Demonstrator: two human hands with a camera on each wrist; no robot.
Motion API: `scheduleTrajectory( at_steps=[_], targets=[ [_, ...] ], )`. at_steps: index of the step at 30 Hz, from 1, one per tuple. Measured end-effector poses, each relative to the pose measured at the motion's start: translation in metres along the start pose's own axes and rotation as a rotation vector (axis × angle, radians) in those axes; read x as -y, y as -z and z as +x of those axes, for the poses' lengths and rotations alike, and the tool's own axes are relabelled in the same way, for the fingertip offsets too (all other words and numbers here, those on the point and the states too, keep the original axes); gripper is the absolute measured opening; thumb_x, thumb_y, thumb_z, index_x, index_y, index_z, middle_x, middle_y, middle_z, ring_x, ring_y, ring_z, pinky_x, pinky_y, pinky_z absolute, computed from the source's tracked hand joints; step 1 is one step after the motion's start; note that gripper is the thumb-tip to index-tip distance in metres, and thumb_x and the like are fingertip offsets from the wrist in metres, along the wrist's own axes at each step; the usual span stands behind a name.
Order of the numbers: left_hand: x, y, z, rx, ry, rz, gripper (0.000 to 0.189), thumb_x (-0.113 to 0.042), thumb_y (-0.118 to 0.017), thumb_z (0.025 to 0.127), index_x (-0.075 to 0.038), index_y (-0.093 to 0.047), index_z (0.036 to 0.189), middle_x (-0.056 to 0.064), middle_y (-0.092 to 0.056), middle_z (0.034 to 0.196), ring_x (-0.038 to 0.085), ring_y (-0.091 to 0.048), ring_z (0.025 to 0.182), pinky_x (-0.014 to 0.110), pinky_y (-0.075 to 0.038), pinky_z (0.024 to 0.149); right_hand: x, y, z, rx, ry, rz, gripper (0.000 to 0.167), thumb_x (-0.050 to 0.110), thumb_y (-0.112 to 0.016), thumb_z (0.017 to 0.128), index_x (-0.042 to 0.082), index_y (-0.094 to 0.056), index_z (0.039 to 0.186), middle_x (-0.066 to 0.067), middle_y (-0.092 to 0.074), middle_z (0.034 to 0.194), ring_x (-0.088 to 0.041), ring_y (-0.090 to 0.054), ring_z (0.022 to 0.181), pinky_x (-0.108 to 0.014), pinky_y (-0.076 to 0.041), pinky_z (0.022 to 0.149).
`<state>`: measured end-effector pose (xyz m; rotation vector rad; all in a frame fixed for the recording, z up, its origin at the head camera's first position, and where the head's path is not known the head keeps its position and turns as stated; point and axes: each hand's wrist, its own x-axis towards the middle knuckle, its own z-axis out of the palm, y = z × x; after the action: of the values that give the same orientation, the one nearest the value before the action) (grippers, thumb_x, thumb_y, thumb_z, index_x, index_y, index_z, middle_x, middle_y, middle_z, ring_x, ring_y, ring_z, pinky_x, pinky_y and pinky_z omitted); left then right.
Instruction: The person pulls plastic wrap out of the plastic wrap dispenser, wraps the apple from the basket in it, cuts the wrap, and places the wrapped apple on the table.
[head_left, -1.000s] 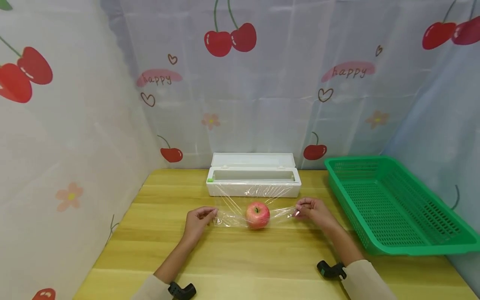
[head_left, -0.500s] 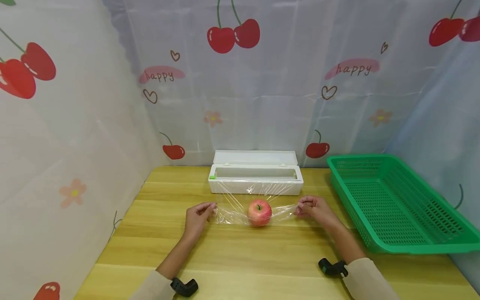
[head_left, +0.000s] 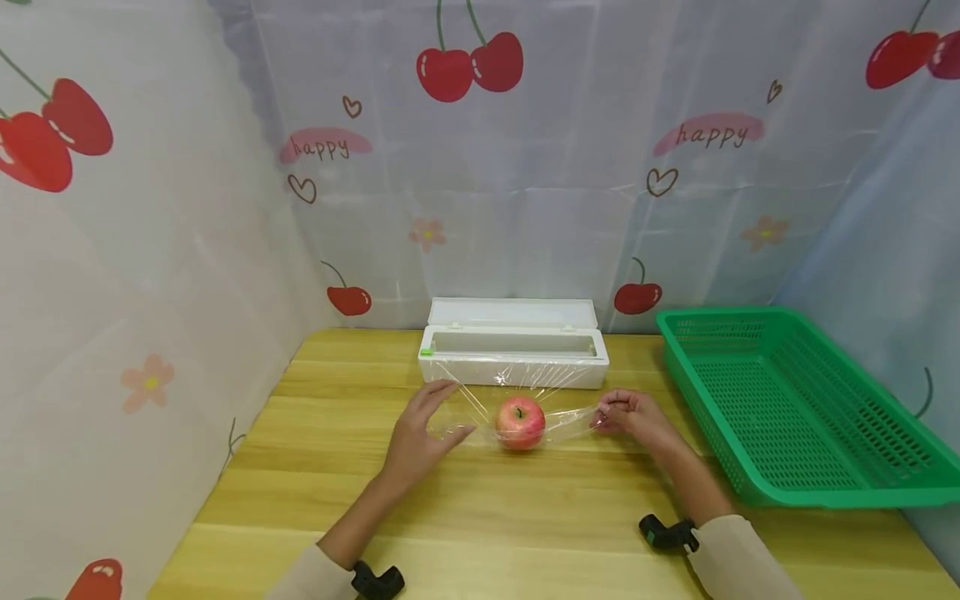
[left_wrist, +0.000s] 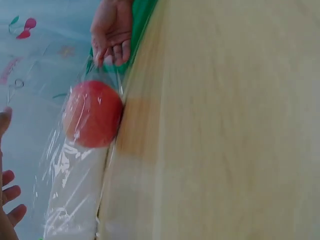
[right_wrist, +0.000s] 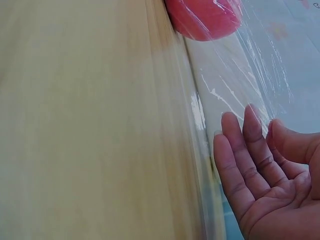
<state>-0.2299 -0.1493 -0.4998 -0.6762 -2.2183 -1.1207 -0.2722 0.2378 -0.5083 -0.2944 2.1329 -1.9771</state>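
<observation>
- Behind and along both sides we see pale, faintly creased curtains (head_left: 480, 192), smooth sheets printed with glossy red cherries, flowers, hearts and the word "happy".
- Below spreads the surface (head_left: 480, 517), yellowish wood-look planks with soft streaks of grain, its far edge near the cloth.
- On our right sits a green basket (head_left: 787, 425), a shallow rectangle pierced all over with small openings under a solid rim.
- Near the back curtain we find a long white box (head_left: 594, 377), smooth and straight-edged, its lid (head_left: 512, 314) raised on hinges.
- From its front stretches clear film (head_left: 566, 423), thin, shiny and puckered into bright creases.
- The left hand (head_left: 416, 437) is beside the film's left end, its grip spread, thumb well apart from the fingers.
- The right hand (head_left: 632, 418) has its grip pinching the film's right end between thumb and finger.
- Between the hands, in front of the box, we see the apple (head_left: 521, 422), round, red and yellow-flecked, stem upward, film across it.
- Smallest is a green tab (head_left: 427, 352) at the box's left corner.
</observation>
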Motion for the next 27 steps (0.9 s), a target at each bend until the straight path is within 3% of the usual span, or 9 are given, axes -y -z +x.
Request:
scheduleTrajectory(
  at_steps=[4, 11, 15, 21, 27],
  targets=[
    [-0.013, -0.014, 0.007, 0.179, -0.052, 0.079, 0.077, -0.035, -0.091, 0.077, -0.017, -0.057, 0.143, 0.005, -0.057, 0.142, 0.022, -0.054, 0.131, 0.046, -0.051, 0.103, 0.0, 0.0, 0.0, 0.0, -0.005, 0.001, 0.026, 0.002, -0.058, 0.102, -0.022, -0.053, 0.11, -0.025, -0.072, 0.094, -0.025, -0.074, 0.086, -0.04, -0.062, 0.081],
    [-0.015, -0.034, 0.02, 0.381, 0.063, 0.131, 0.088, -0.048, -0.09, 0.071, -0.012, -0.057, 0.144, 0.004, -0.055, 0.147, 0.025, -0.054, 0.133, 0.045, -0.05, 0.105, 0.004, -0.003, -0.001, 0.01, -0.006, -0.018, 0.027, 0.003, -0.058, 0.102, -0.022, -0.053, 0.11, -0.018, -0.072, 0.092, -0.022, -0.073, 0.085, -0.041, -0.062, 0.081],
    [-0.011, -0.041, 0.025, 0.469, 0.061, 0.16, 0.095, -0.053, -0.09, 0.068, -0.01, -0.056, 0.145, 0.006, -0.055, 0.147, 0.028, -0.054, 0.134, 0.045, -0.05, 0.105, 0.004, -0.002, -0.001, 0.022, -0.01, 0.003, 0.024, 0.002, -0.058, 0.102, -0.021, -0.053, 0.109, -0.018, -0.072, 0.093, -0.021, -0.073, 0.085, -0.041, -0.062, 0.081],
    [-0.006, -0.051, 0.03, 0.503, 0.07, 0.133, 0.092, -0.048, -0.091, 0.07, -0.011, -0.054, 0.146, 0.007, -0.056, 0.146, 0.029, -0.053, 0.134, 0.048, -0.047, 0.108, 0.002, 0.001, 0.001, 0.012, -0.009, 0.003, 0.017, 0.0, -0.057, 0.102, -0.016, -0.056, 0.106, -0.019, -0.072, 0.093, -0.022, -0.073, 0.086, -0.039, -0.062, 0.081],
    [-0.001, -0.057, 0.029, 0.47, 0.115, -0.019, 0.072, -0.029, -0.091, 0.077, -0.006, -0.06, 0.138, 0.009, -0.064, 0.136, 0.028, -0.057, 0.129, 0.047, -0.046, 0.109, 0.002, 0.002, 0.001, 0.001, -0.015, -0.011, 0.019, 0.001, -0.057, 0.102, -0.017, -0.056, 0.108, -0.025, -0.072, 0.096, -0.024, -0.074, 0.088, -0.038, -0.062, 0.08]
  ],
)
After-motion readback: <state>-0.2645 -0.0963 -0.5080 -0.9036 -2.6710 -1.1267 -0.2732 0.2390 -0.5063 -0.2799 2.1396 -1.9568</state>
